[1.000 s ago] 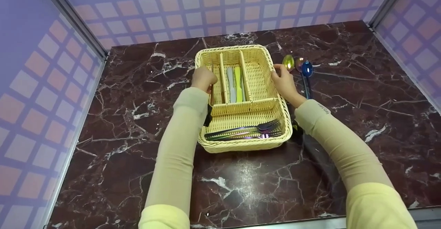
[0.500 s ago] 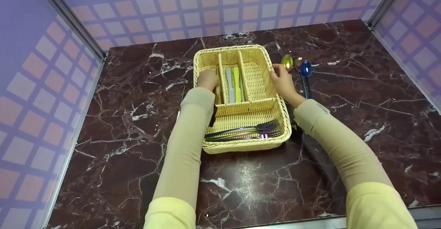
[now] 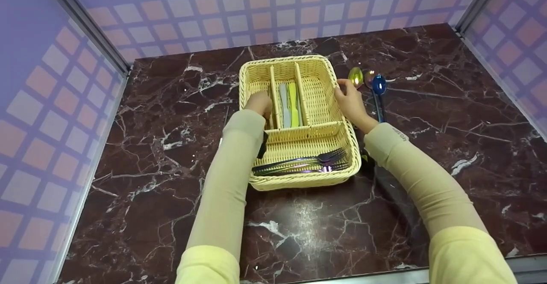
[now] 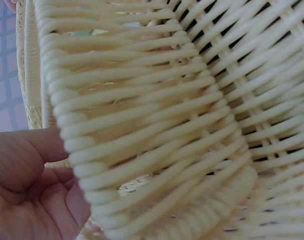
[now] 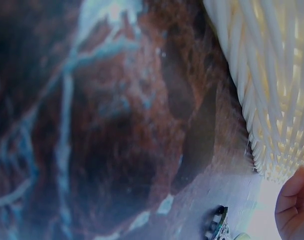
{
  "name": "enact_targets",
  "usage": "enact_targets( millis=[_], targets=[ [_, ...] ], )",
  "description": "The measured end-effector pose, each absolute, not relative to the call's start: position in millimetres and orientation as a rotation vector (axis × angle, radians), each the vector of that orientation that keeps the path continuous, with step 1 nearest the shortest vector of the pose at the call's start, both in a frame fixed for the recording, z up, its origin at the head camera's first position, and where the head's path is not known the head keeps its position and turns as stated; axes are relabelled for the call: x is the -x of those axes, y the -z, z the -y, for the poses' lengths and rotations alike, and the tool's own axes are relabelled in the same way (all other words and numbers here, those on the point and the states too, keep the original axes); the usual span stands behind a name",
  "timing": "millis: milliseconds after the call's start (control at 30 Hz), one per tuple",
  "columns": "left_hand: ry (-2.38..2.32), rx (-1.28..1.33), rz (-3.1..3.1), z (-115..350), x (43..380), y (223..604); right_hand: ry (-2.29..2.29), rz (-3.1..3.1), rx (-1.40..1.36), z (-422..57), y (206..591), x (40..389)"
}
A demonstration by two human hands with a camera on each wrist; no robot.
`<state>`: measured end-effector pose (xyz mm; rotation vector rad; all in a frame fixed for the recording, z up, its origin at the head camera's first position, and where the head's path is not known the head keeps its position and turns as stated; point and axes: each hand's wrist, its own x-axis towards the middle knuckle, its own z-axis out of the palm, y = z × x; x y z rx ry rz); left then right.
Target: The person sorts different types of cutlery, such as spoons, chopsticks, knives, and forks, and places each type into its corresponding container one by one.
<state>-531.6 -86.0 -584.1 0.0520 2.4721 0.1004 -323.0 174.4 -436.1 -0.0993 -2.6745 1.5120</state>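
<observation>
In the head view, a cream woven cutlery basket stands mid-table. My left hand reaches down into its left compartment with curled fingers. What it holds there is hidden. The left wrist view has the left hand beside a woven divider, its fingertips behind it. My right hand grips the basket's right rim. The right wrist view catches part of the right hand at the weave. A silver knife and a yellow-green knife lie in the middle compartment. Several dark, iridescent forks lie in the front one.
A yellow-green spoon, a copper-toned spoon and a blue spoon lie on the dark marbled table right of the basket. Tiled panels enclose the back and sides.
A thin copper-brown utensil seen at my left hand a second ago is now hidden. That hand has moved slightly right and lower into the left compartment. My right hand stays on the rim.
</observation>
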Motion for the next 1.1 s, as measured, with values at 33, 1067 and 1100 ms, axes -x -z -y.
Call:
enact_targets(
  millis=[33,1067,1100],
  targets=[
    [-0.143,-0.050,-2.455,85,515,565,-1.512,2.675,0.100,-174,436,323],
    [-0.649,0.327,-2.595,189,278,412,-1.518,2.695,0.140,-173,434,321],
    [-0.635,0.323,-2.608,189,277,413,-1.526,2.696,0.142,-172,434,321]
  ],
)
